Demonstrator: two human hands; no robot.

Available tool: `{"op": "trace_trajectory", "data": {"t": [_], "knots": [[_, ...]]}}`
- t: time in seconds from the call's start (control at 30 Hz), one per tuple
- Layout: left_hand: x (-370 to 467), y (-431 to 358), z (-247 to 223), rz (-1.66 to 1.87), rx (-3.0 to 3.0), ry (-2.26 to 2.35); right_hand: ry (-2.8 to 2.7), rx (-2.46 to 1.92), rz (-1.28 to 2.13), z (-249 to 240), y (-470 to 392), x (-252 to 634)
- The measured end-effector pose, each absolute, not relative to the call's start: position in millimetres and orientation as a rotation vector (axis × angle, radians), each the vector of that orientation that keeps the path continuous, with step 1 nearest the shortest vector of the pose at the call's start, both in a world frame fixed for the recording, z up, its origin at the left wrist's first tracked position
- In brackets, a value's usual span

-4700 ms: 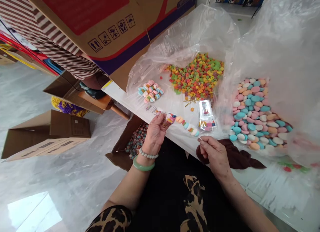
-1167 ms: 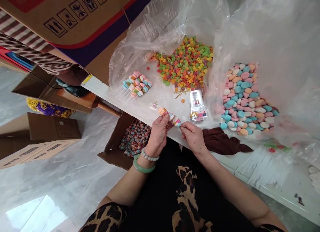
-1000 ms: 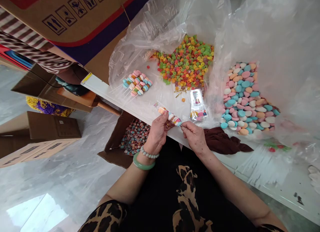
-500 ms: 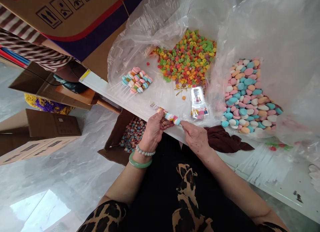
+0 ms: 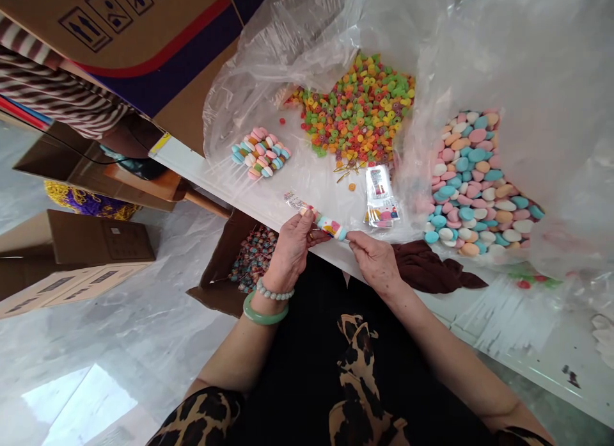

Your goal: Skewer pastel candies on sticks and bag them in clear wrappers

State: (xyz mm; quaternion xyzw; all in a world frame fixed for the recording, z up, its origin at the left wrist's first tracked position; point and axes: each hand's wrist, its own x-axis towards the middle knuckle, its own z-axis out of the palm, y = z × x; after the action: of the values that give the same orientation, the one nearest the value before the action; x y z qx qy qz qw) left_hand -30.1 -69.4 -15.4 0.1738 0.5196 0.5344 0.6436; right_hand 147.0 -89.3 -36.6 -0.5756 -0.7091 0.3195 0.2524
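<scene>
A candy skewer point(image 5: 330, 227) in a printed clear wrapper lies across between my hands at the table's front edge. My left hand point(image 5: 296, 240), with a bead bracelet and a green bangle, pinches its upper left part. At the skewer's lower right end, my right hand point(image 5: 374, 257) closes its fingers on the thin stick. Just beyond are a stack of printed wrappers point(image 5: 380, 193), gold ties point(image 5: 348, 169) and a group of finished-looking candy skewers point(image 5: 261, 153). Ring gummies point(image 5: 364, 113) lie heaped on the plastic sheet.
Pastel oval candies point(image 5: 472, 183) are heaped at the right, near a dark brown cloth point(image 5: 432, 267) and white sticks point(image 5: 508, 311). An open box of wrapped candies point(image 5: 252, 257) stands below the table's left edge. Behind a large carton point(image 5: 144, 43), a person's striped sleeve point(image 5: 57, 87) shows.
The wrapper's upper end has shifted slightly up and left with my left hand, and more of the printed film shows around the candies. My right hand has barely moved.
</scene>
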Motion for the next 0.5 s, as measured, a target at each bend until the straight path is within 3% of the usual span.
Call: {"op": "trace_trajectory", "data": {"t": [0.2,0.5], "knots": [[-13,-77,-16,1.181,0.371,1.135,-2.036,-1.55,0.758,-31,-95,134],[-19,-73,-22,1.243,0.334,1.108,-1.704,-1.599,1.002,-28,-90,148]]}}
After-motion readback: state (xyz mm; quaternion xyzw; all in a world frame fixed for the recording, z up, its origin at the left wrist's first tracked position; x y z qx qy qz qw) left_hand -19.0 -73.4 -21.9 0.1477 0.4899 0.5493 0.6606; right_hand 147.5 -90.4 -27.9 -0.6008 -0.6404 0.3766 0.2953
